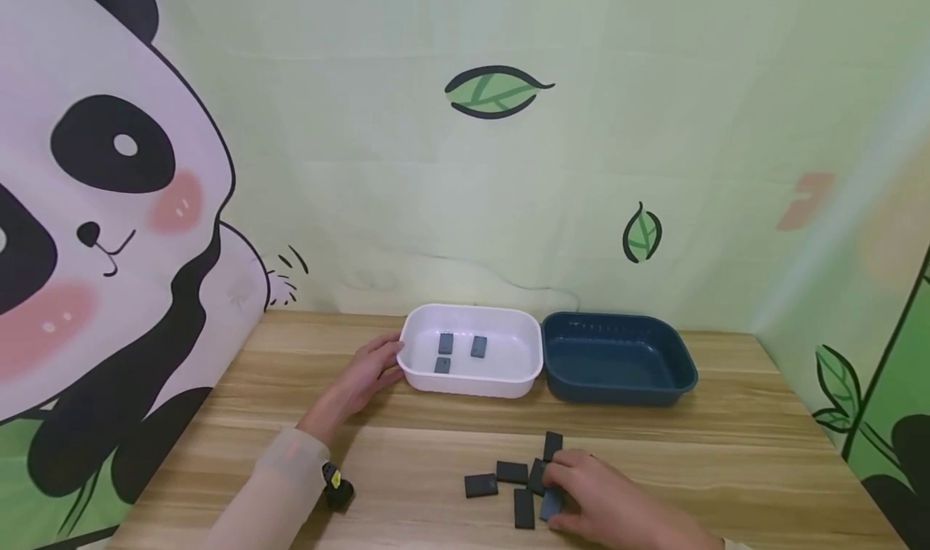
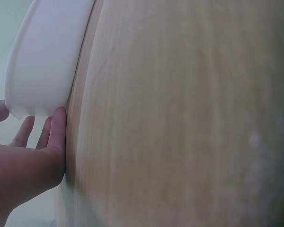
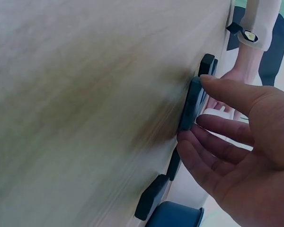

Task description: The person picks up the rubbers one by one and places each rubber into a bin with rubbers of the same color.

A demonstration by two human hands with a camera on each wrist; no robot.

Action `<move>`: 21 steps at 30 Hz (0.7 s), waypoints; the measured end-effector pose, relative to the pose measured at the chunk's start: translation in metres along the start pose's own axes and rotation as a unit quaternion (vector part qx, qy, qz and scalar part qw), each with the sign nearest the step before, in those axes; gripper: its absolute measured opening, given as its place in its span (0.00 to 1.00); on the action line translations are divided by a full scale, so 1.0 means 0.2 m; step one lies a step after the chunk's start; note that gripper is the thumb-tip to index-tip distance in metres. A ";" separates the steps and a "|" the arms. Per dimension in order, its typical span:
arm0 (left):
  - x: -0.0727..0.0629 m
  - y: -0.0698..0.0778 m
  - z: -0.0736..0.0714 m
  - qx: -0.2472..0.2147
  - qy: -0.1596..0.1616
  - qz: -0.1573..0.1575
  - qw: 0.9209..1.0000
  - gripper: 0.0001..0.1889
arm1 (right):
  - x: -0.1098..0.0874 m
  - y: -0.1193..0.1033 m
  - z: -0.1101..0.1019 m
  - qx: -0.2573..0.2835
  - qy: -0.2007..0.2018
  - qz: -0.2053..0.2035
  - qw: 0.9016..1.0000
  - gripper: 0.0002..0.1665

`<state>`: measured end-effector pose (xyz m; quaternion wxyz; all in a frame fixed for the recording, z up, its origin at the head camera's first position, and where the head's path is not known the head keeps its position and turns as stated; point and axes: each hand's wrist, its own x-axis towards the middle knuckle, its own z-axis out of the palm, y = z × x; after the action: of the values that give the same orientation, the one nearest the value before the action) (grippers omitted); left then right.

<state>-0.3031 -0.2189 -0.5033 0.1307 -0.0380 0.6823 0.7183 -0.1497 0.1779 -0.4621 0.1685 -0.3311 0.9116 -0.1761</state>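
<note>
At the front right of the table, my right hand (image 1: 606, 497) pinches a blue-grey rectangular tile (image 1: 551, 505) by its two ends. The right wrist view shows the thumb at one end of this tile (image 3: 190, 106) and fingertips at the other. Several black rectangular tiles (image 1: 512, 472) lie loosely around it, one partly behind my fingers. My left hand (image 1: 366, 370) touches the left end of a white basin (image 1: 472, 386), its fingers lightly bent against the wall in the left wrist view. Three grey tiles (image 1: 479, 346) lie flat inside the basin.
A dark blue basin (image 1: 617, 394) stands right beside the white one, near the back edge of the wooden table (image 1: 407, 461). Behind the table hangs a green backdrop (image 1: 349, 130) printed with a panda and leaves. A black strap device (image 1: 337, 489) sits on the left wrist.
</note>
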 end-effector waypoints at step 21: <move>0.00 -0.01 -0.01 -0.007 -0.003 -0.001 1.000 0.31 | 0.11 0.07 -0.31 0.028 0.133 -0.102 0.985 0.15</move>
<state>-0.3036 -0.2202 -0.5047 0.1333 -0.0375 0.6769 0.7230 -0.2002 0.1868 -0.4180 0.0364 -0.3910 0.8820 -0.2603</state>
